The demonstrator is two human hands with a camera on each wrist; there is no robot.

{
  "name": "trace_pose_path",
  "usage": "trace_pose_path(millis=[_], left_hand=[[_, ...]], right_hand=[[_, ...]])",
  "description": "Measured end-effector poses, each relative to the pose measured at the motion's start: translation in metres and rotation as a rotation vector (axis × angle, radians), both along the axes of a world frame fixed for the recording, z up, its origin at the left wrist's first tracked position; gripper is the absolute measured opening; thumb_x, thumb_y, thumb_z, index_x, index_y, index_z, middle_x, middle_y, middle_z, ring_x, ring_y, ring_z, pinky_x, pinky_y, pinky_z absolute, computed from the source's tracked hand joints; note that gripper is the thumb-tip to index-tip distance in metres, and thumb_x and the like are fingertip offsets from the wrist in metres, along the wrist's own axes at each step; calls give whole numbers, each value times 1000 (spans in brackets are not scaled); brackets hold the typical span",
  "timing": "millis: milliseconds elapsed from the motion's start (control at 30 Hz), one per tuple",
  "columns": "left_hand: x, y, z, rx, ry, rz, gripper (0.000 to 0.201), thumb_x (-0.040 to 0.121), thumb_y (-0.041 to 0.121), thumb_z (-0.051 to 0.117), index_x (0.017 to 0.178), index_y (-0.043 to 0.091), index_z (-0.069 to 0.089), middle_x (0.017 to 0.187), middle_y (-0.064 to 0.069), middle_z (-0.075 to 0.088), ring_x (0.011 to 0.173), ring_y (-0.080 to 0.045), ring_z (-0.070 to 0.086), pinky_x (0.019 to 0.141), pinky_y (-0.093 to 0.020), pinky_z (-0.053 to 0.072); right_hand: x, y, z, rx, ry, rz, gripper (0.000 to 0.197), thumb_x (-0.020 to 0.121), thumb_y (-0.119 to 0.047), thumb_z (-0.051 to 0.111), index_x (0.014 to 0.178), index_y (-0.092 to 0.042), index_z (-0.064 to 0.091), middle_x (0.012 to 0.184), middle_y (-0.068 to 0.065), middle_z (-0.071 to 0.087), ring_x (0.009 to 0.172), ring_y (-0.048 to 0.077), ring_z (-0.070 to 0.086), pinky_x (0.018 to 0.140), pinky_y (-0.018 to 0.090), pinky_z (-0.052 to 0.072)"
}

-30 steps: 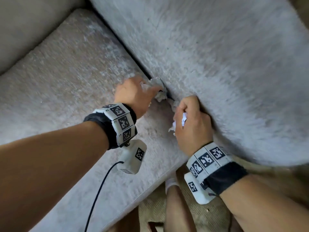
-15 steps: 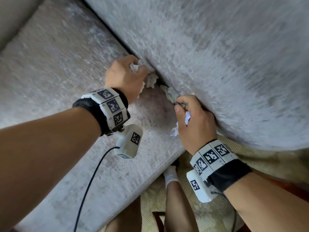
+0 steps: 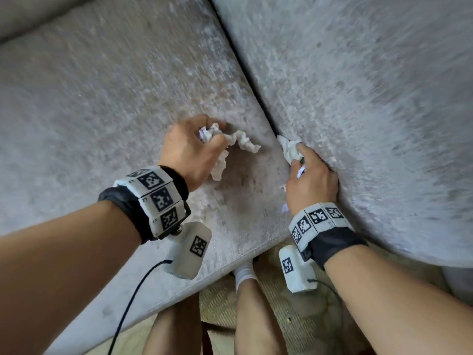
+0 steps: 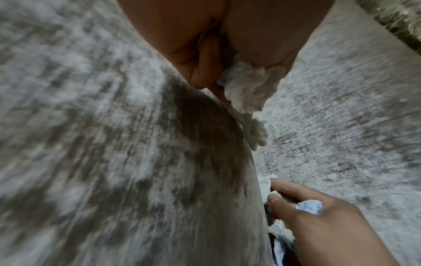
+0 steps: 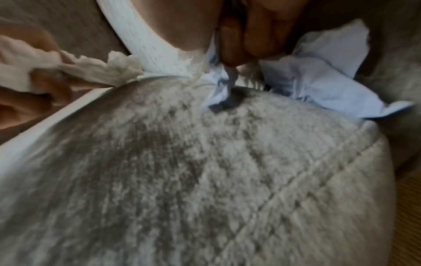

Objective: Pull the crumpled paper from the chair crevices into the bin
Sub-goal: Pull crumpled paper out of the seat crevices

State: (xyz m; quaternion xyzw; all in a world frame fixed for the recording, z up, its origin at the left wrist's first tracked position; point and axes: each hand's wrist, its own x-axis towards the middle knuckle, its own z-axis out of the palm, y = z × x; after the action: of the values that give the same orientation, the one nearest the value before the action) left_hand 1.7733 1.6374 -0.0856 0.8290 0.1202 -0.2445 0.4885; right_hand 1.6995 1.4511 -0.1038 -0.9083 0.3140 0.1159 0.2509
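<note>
My left hand [image 3: 211, 135] hovers over the grey seat cushion [image 3: 102, 124], a little left of the crevice [image 3: 245, 62], and grips crumpled white paper [image 3: 242, 142]. A twisted strip of that paper trails out to the right and below the fist. The left wrist view shows the same paper [image 4: 248, 86] hanging from the curled fingers. My right hand [image 3: 298, 156] is at the crevice against the armrest [image 3: 358, 98], and it pinches another wad of paper [image 3: 289, 148] still partly lodged there. In the right wrist view, bluish-white paper [image 5: 330, 81] is bunched under the curled fingers [image 5: 232, 39]. No bin is in view.
The seat's front edge [image 3: 230, 262] runs diagonally below my wrists. Beneath it are my legs, a white sock [image 3: 244, 272] and a woven mat [image 3: 286, 316]. A black cable [image 3: 128, 303] hangs from the left wrist camera.
My left hand has pulled its paper out of the crevice and moved left over the seat. My right hand has stayed at the crevice and now grips a wad there.
</note>
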Motion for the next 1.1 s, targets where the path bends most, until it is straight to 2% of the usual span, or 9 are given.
trace_pose_path(millis=[133, 300, 500, 600, 700, 800, 900, 1033, 1100], left_hand=[[-16, 15, -4, -54, 53, 36, 14, 82, 28, 68, 83, 14, 70, 86, 3, 75, 74, -19, 71, 63, -47, 59], [-28, 28, -4, -49, 55, 63, 18, 84, 24, 70, 81, 7, 65, 81, -2, 74, 72, -21, 69, 66, -45, 58], [-28, 18, 5, -4, -11, 5, 17, 86, 17, 60, 78, 4, 53, 65, -14, 58, 53, -23, 51, 49, -35, 44], [-27, 1, 4, -23, 0, -25, 15, 85, 15, 59, 75, 8, 50, 60, -1, 50, 50, -16, 45, 48, -32, 40], [-27, -22, 4, -6, -1, -87, 11, 85, 16, 59, 76, 12, 53, 58, 5, 53, 48, -10, 45, 49, -29, 39], [-28, -44, 5, 20, -27, -168, 14, 85, 29, 65, 76, 19, 60, 65, 2, 63, 53, -14, 52, 52, -33, 43], [-30, -63, 6, 68, -28, -263, 20, 83, 39, 72, 74, 22, 66, 66, -1, 66, 45, -9, 48, 41, -24, 38], [-35, -87, 8, 200, -56, -437, 20, 81, 42, 73, 70, 26, 67, 56, 7, 56, 43, -3, 43, 36, -13, 29], [-38, -99, 7, 235, -29, -518, 12, 82, 40, 72, 76, 30, 70, 66, 11, 62, 52, -5, 53, 36, -13, 33]], right_hand=[[11, 1, -8, -69, 100, 1, 31, 93, -22, 55, 121, -32, 63, 114, 11, 68, 106, 36, 59, 82, 36, 47], [17, 2, -11, -85, 175, 30, 20, 92, -15, 50, 100, -17, 69, 108, 16, 67, 102, 39, 59, 75, 35, 45], [11, 6, 1, -84, -155, 103, 22, 95, -17, 45, 86, -3, 61, 81, 22, 67, 75, 39, 60, 60, 27, 20], [6, 4, 13, -88, -378, 192, 28, 89, -17, 43, 65, -7, 51, 51, 6, 48, 48, 30, 43, 54, 24, 19], [-6, -4, 29, 11, -382, 175, 39, 90, -22, 52, 58, -17, 31, 43, -12, 24, 44, 17, 29, 46, 20, 18], [-30, -14, 37, 66, -347, 178, 42, 85, -31, 66, 57, -14, 39, 44, -13, 31, 46, 12, 35, 47, 19, 26], [-59, -25, 35, 111, -379, 139, 31, 77, -26, 60, 57, -3, 53, 46, -7, 45, 40, 6, 41, 46, 18, 38], [-102, -43, 34, 209, -362, 54, 9, 76, -13, 62, 76, -6, 56, 75, -1, 70, 66, 18, 65, 61, 23, 50], [-119, -49, 34, 225, -344, 22, 15, 76, 0, 65, 82, -8, 55, 77, -6, 67, 69, 12, 61, 62, 8, 44]])
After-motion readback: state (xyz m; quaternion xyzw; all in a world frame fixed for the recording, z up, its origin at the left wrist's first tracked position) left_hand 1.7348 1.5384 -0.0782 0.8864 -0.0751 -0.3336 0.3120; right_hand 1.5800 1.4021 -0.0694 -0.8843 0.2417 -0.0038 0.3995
